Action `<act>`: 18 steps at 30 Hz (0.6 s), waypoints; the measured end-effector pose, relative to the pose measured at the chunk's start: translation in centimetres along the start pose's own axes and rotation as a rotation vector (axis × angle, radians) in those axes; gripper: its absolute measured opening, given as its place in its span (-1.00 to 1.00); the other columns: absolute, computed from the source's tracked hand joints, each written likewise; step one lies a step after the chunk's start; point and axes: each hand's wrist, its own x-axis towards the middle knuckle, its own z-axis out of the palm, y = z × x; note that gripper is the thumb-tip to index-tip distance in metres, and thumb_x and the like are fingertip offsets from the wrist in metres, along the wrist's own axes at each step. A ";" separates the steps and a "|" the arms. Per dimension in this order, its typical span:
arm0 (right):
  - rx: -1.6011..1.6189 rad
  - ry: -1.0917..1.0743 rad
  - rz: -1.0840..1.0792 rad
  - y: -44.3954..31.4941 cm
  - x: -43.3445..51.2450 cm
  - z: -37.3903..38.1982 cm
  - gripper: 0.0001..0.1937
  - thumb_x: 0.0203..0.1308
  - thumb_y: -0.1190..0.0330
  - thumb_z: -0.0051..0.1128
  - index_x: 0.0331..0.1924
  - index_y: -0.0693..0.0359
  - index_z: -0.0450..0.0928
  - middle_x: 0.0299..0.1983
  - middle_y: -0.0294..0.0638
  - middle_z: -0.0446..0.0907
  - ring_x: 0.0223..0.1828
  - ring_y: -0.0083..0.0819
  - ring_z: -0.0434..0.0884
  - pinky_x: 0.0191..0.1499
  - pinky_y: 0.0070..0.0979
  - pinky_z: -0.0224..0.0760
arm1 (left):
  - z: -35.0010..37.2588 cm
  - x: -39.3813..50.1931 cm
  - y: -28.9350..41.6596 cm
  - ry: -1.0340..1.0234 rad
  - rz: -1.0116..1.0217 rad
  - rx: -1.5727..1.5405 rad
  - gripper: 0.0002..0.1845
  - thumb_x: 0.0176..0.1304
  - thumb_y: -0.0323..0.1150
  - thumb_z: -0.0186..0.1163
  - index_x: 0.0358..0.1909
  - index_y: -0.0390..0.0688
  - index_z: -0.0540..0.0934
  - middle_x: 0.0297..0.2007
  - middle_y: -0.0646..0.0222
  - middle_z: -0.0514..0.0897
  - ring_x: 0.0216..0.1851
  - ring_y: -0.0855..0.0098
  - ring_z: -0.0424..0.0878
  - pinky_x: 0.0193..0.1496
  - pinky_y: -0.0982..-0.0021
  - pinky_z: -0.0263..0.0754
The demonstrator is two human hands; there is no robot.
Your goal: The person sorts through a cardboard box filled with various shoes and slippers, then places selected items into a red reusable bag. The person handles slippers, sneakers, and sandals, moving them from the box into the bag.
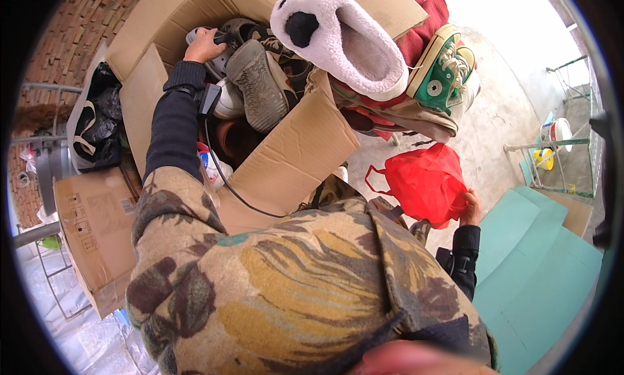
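Observation:
In the head view my left hand (202,46) reaches into an open cardboard box (292,143) full of shoes. Its fingers grip a grey clog (219,63) near the back wall. Beside that clog lie a grey sneaker (258,90) with its patterned sole showing and a white shoe (229,99). My right hand (471,207) is out to the right, closed around the edge of a red fabric bag (424,182). One bag handle sticks out to the left. The bag's inside is hidden.
A fluffy panda slipper (336,38) and green canvas sneakers (441,73) lie on a cloth-covered pile beyond the box. A closed carton (97,233) and a bag with black plastic (97,116) stand left. Teal boards (536,258) lie on the right; buckets (555,133) stand behind.

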 end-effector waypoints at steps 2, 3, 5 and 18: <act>-0.014 -0.016 0.008 -0.1 0.1 0.2 -0.81 -0.04 0.54 -0.13 -0.28 0.22 0.43 -0.33 -0.31 0.49 -0.27 -0.48 0.50 -0.09 -0.55 0.35 | -0.7 0.0 0.8 -0.088 -0.034 0.066 -0.41 -0.06 -0.08 0.21 0.04 -0.16 0.47 0.08 -0.01 0.36 0.07 0.05 0.40 0.10 0.26 0.34; -0.010 -0.021 0.013 -0.3 0.0 0.3 -0.81 -0.04 0.55 -0.13 -0.29 0.23 0.42 -0.34 -0.32 0.48 -0.27 -0.48 0.49 -0.09 -0.56 0.35 | -1.0 -0.1 1.2 -0.112 -0.041 0.104 -0.44 -0.07 -0.08 0.22 -0.01 -0.15 0.51 0.05 -0.01 0.38 0.06 0.06 0.42 0.08 0.25 0.36; -0.009 -0.017 0.018 -0.5 0.0 0.4 -0.82 -0.04 0.55 -0.13 -0.30 0.23 0.42 -0.35 -0.32 0.48 -0.28 -0.49 0.49 -0.10 -0.57 0.34 | -1.8 -0.8 1.7 -0.075 -0.005 0.085 -0.50 -0.09 -0.09 0.23 -0.10 -0.14 0.55 -0.04 0.04 0.47 -0.01 0.08 0.46 0.01 0.23 0.39; 0.016 -0.085 -0.033 -0.6 2.9 0.1 -0.86 -0.05 0.54 -0.11 -0.35 0.24 0.42 -0.43 -0.35 0.45 -0.39 -0.52 0.46 -0.24 -0.62 0.34 | -13.0 -10.6 3.6 0.667 -0.078 -0.017 -0.73 -0.05 -0.19 0.29 -0.32 -0.07 0.55 -0.29 0.26 0.57 -0.21 0.13 0.53 -0.21 0.23 0.44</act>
